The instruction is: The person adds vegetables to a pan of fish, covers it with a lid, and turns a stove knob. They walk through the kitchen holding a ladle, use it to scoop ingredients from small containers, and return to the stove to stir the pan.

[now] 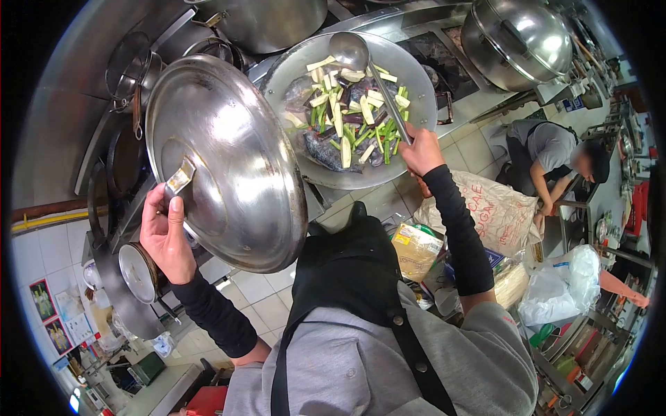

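My left hand (168, 238) grips the handle of a large domed metal lid (239, 166), which is tilted up beside a wide pan. My right hand (421, 150) is wrapped round the long handle of a ladle (349, 50). The ladle's bowl lies near the far rim of the wide pan (424, 83). Inside the pan are cut pale vegetable pieces (338, 119), green stalks (363, 136) and dark fish pieces (325, 149).
A large pot (270, 21) stands behind the pan, and a domed steel pot (517, 41) is at the back right. Strainers (128, 66) hang on the left. A printed sack (485, 211) and plastic bags (560, 284) lie at the right, near a crouching person (548, 149).
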Motion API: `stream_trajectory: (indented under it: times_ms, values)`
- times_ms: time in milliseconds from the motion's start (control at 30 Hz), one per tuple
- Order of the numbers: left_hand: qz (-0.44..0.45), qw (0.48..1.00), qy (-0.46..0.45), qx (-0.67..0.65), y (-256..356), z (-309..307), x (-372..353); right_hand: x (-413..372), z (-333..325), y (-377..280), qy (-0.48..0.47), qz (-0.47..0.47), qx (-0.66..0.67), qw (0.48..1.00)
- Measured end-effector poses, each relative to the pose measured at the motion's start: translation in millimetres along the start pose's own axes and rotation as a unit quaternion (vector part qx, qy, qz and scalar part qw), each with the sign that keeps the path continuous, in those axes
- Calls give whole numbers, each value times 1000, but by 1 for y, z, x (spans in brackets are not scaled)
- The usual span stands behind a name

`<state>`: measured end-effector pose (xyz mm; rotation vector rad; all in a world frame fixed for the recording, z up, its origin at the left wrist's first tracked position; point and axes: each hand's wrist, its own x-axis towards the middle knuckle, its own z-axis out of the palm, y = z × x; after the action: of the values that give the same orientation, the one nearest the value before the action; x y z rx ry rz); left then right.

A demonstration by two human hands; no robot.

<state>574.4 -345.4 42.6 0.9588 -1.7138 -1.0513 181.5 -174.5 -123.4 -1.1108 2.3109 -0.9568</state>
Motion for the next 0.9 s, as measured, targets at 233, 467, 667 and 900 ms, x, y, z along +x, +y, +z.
stream_trajectory:
  times_ms: [233, 467, 667, 900]
  values:
    - [11, 1000, 2, -4, 3, 7, 3, 9, -15, 5, -87, 93, 177, 976]
    - [-3, 1000, 9, -8, 5, 8, 5, -5, -32, -5, -82, 202, 507, 834]
    - [8, 1000, 2, 5, 2, 2, 5, -46, -70, -31, -85, 253, 600, 754]
    - [14, 1000, 18, 11, -2, -6, 6, -61, -58, -65, -122, 217, 473, 845]
